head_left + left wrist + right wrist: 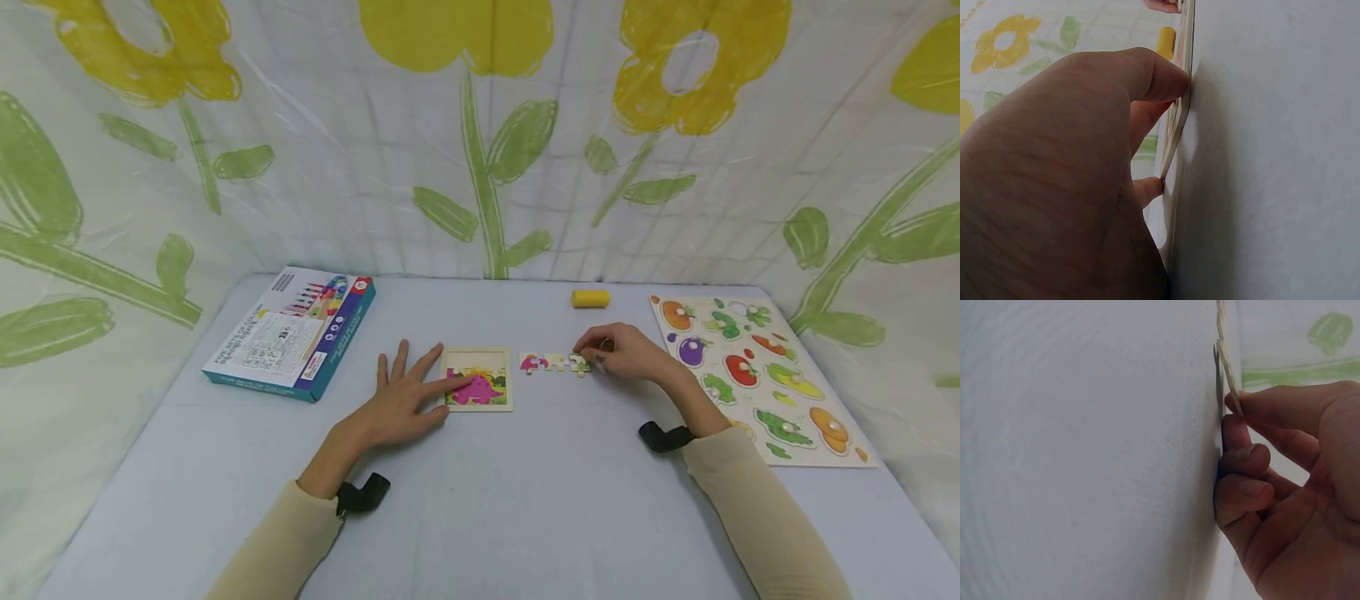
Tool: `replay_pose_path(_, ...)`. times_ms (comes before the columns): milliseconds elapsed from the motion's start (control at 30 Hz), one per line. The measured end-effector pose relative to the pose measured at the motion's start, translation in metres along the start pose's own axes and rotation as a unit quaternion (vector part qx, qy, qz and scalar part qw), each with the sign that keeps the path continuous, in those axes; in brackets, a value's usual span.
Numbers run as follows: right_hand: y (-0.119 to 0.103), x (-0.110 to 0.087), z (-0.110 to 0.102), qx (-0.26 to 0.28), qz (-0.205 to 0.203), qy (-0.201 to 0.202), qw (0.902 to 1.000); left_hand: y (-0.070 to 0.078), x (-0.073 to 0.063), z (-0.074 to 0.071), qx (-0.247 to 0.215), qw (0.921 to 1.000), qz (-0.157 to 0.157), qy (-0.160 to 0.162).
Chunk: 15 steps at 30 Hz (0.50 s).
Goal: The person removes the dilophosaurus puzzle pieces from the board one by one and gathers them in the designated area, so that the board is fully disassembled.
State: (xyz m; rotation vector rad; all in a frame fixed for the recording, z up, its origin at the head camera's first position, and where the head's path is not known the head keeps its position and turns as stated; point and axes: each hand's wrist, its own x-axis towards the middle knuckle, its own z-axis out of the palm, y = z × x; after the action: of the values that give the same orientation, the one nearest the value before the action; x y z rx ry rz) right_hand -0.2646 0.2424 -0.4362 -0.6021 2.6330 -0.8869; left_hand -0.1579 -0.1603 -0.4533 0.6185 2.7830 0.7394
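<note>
Two hands, left hand [401, 400] and right hand [626, 354]; one box [292, 333]; one puzzle tray [477, 379]; three loose pieces [555, 363] right of the tray; one yellow cylinder [590, 297]; one peg board [757, 375]

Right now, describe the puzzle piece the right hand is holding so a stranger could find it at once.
Start at the big vegetable board on the table's right side, then look just left of it to the right hand. Its fingertips pinch the puzzle piece, last in a short row of three. Unlike its pink-marked neighbour at the far end, this one shows green.
</note>
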Motion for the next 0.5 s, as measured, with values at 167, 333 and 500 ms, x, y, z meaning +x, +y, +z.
replay_pose_path(167,0.0011,0.0002,0.0003,-0.001,0.002,-0.001,1.0,-0.0002,-0.0002,0.0007,-0.002,1.0,0.002,0.001)
replay_pose_path(333,0.0013,-0.0007,0.0003,0.002,0.002,0.003,1.0,-0.0006,-0.0001,0.0006,-0.003,1.0,0.003,0.0)
replay_pose_path(500,0.0008,-0.0005,0.0002,0.001,0.0,0.007,1.0,-0.0006,0.0002,0.0002,0.0,1.0,0.002,-0.003)
